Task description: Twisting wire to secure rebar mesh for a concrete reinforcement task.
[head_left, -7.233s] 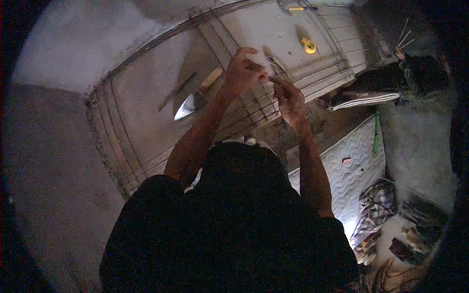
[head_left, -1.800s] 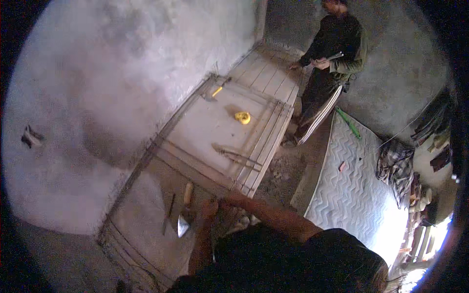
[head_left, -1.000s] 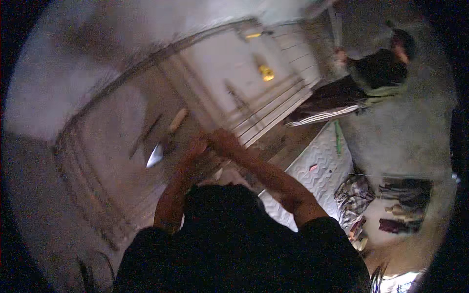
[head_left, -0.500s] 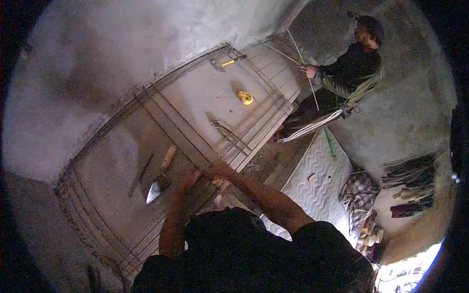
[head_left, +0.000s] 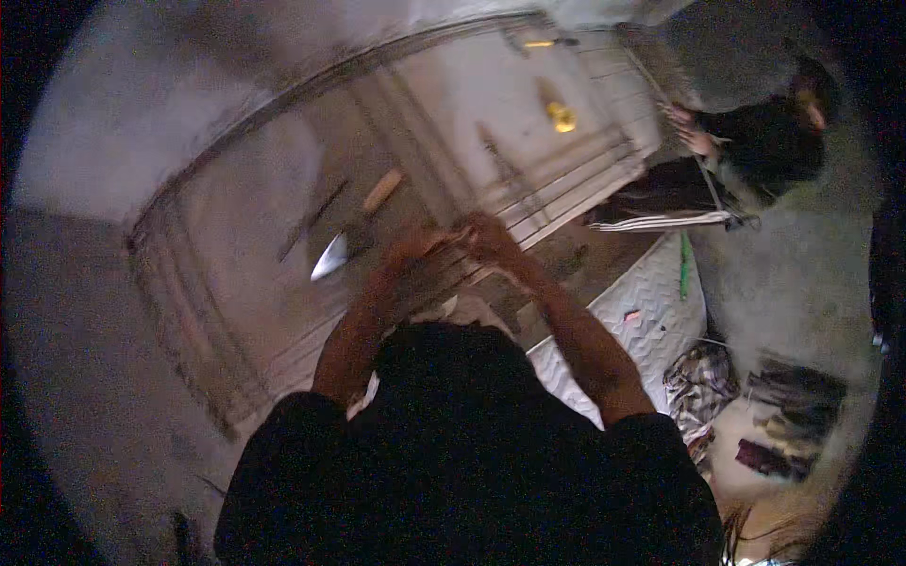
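My left hand [head_left: 415,245] and my right hand [head_left: 484,238] meet at the near edge of a grid of thin steel bars [head_left: 415,123], where crossing bars run beneath them. Both look closed, fingers curled close together; motion blur hides what is in them. Just left of my left hand lies a pointed trowel [head_left: 330,258] with a wooden handle, and beside it a thin dark rod [head_left: 315,219]. Beyond my right hand, long-handled pincers [head_left: 510,172] rest against the bars. Farther off are a yellow tape measure [head_left: 561,117] and a hammer [head_left: 540,43] with a yellow handle.
At the far right a co-worker [head_left: 769,141] sits holding thin rods. A wall [head_left: 226,57] borders the grid's far side. A white quilted mattress [head_left: 651,292] with a green object [head_left: 685,266] on it lies to the right, near a checked cloth [head_left: 700,382] and folded clothes [head_left: 797,396].
My view has swung, so the scene sits farther right and higher. My hands stay together at the grid's near edge. The co-worker's hands are still on the rods.
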The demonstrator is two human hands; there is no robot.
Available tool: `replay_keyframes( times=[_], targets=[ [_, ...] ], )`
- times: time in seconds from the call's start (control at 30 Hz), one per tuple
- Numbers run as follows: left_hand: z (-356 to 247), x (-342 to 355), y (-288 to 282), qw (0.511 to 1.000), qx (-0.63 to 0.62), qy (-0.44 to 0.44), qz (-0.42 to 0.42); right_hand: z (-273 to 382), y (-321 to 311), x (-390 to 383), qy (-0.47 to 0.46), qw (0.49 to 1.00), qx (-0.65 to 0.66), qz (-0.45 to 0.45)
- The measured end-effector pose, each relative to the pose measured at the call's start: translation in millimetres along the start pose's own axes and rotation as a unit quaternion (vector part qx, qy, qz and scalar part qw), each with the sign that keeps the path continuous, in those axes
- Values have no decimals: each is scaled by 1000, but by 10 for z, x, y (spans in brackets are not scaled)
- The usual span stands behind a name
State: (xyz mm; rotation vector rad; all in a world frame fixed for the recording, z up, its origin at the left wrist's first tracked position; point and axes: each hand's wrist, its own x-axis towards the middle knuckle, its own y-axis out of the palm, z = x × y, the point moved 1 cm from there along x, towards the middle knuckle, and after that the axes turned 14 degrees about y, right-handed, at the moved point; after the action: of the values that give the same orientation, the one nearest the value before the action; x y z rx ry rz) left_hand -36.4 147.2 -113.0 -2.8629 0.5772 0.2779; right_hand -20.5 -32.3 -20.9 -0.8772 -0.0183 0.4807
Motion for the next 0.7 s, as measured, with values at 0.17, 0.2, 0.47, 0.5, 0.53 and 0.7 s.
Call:
replay_keyframes(
  times=[0.17, 0.2, 0.47, 0.5, 0.53, 0.7],
  targets=[
    [4, 195, 121, 994, 109, -16, 23, 159, -169, -15, -86, 972, -205, 75],
    [253, 296, 171, 994, 106, -19, 17, 157, -140, -19, -91, 971, -206, 80],
    [555, 177, 246, 973, 227, 22, 45, 103, 111, 37, -159, 937, -298, 91],
    [483, 42, 255, 973, 223, 23, 53, 82, 127, 59, -158, 936, -301, 94],
    [341, 139, 231, 974, 218, 23, 59, 63, 176, 107, -105, 931, -333, 107],
    [-105, 31, 27, 977, 193, 18, 85, -12, 62, 194, -37, 962, -224, 151]
  ],
)
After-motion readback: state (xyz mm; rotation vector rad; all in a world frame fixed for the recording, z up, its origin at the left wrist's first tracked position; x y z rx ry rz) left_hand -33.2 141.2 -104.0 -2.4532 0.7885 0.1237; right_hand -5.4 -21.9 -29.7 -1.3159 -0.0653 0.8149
